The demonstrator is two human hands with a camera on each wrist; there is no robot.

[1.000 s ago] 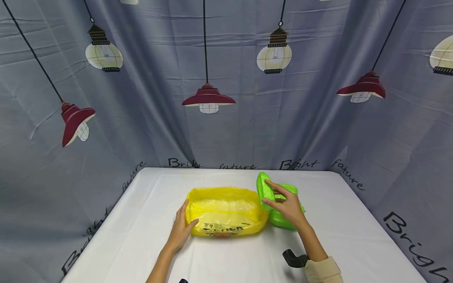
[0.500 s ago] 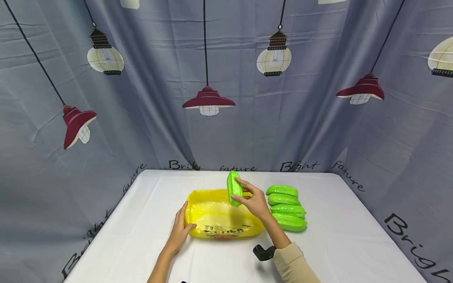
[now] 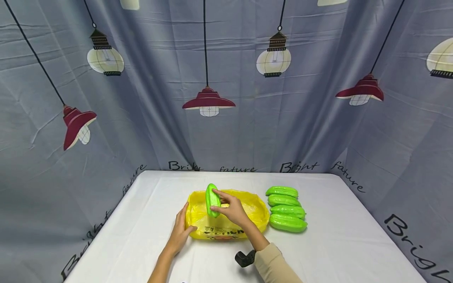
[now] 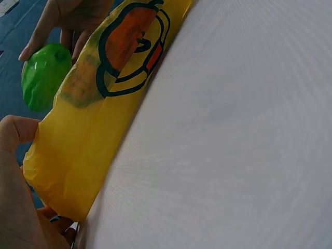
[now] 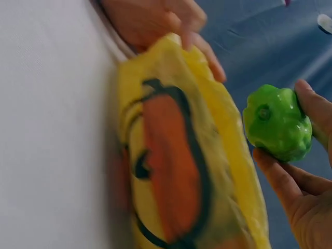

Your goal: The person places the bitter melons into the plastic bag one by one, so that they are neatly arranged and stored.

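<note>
The right hand (image 3: 231,208) pinches one green vegetable (image 3: 211,204) with its thumb and fingertips, over the left half of the opening of the yellow bag (image 3: 202,235). The vegetable sits at the tips of the fingers, and its body sticks out past them toward the bag's left end. Its long axis runs across the length of the bag, one end toward the bag's far edge, the other toward its near edge; how steeply it tilts, I cannot tell. The blunt end with a small round mark (image 5: 264,112) faces the right wrist camera. The left hand (image 3: 180,230) grips the bag's left end. Four similar vegetables (image 3: 287,211) lie side by side just beside the bag's right end, their long axes roughly along the bag's length.
</note>
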